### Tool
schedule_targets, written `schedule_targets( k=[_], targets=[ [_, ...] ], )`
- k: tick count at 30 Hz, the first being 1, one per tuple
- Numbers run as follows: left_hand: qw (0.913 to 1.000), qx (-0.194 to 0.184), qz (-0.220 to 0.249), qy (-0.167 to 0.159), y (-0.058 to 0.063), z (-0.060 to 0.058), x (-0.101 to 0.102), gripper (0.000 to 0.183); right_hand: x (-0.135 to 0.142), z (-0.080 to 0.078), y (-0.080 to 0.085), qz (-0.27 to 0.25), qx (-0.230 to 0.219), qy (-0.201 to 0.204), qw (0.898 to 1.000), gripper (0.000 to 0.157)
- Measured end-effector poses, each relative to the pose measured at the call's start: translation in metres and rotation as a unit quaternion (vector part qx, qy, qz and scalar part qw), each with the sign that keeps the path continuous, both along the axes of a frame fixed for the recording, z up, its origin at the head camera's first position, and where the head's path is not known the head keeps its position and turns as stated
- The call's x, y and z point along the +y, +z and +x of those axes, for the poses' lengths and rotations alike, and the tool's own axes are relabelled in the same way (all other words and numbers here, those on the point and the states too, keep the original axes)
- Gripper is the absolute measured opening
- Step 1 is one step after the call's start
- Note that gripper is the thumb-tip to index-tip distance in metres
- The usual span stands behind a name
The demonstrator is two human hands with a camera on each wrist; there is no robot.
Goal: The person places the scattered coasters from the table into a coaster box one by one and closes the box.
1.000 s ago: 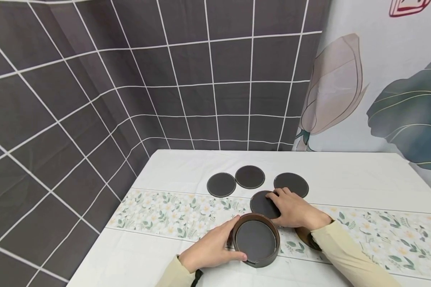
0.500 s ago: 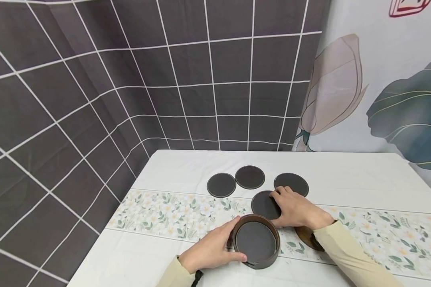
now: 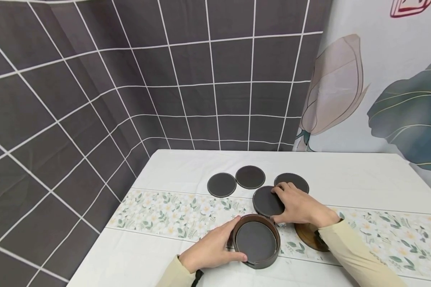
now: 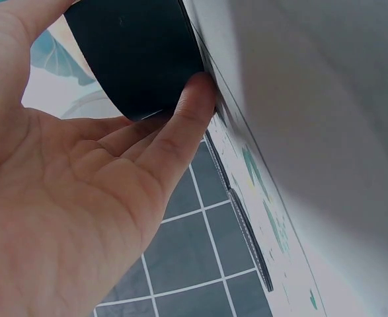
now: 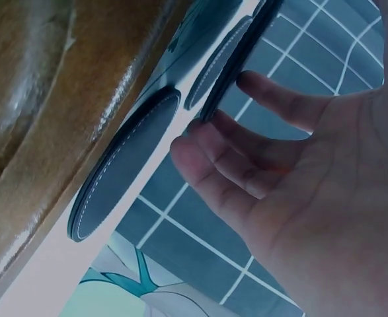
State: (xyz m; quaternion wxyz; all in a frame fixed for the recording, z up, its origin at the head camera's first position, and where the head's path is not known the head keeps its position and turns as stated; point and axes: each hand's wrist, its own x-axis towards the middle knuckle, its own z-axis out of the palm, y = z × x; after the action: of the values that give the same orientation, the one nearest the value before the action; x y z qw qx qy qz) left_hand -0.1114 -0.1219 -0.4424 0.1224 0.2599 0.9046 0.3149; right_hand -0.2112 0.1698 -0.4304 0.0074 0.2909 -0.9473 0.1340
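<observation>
My left hand (image 3: pixel 212 248) grips the left side of a round, dark brown coaster holder (image 3: pixel 267 263), thumb at the near rim and fingers along the far side. A black coaster (image 3: pixel 256 241) lies inside it. The holder's dark outer wall (image 4: pixel 137 56) shows between thumb and fingers in the left wrist view. Just behind the holder, my right hand (image 3: pixel 301 208) pinches another black round coaster (image 3: pixel 266 201) by its right edge. In the right wrist view the fingertips meet that coaster's edge (image 5: pixel 236 66), raised off the table.
Three more black coasters lie at the back: a left one (image 3: pixel 221 185), a middle one (image 3: pixel 250 177) and a right one (image 3: pixel 291 181), partly behind my right hand. A brown round wooden piece (image 3: pixel 309 236) sits under my right wrist. White cloth with a floral band covers the table (image 3: pixel 136 251).
The coaster in my right hand has come up off the table and shifted slightly back and right. My right hand moved with it; my left hand and the holder stayed put.
</observation>
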Motion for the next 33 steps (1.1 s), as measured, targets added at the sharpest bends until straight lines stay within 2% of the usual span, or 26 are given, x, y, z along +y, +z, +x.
schedule_targets(
  k=[11,33],
  targets=[
    [1.0,-0.003,0.006,0.0,-0.001,-0.001,0.001,0.097,0.004,0.002,0.01,-0.013,0.025,0.004,1.0,0.075],
    [0.9999,0.007,0.006,-0.003,-0.001,-0.001,0.002,0.095,0.007,0.005,0.02,-0.032,0.034,0.023,0.999,0.076]
  ],
)
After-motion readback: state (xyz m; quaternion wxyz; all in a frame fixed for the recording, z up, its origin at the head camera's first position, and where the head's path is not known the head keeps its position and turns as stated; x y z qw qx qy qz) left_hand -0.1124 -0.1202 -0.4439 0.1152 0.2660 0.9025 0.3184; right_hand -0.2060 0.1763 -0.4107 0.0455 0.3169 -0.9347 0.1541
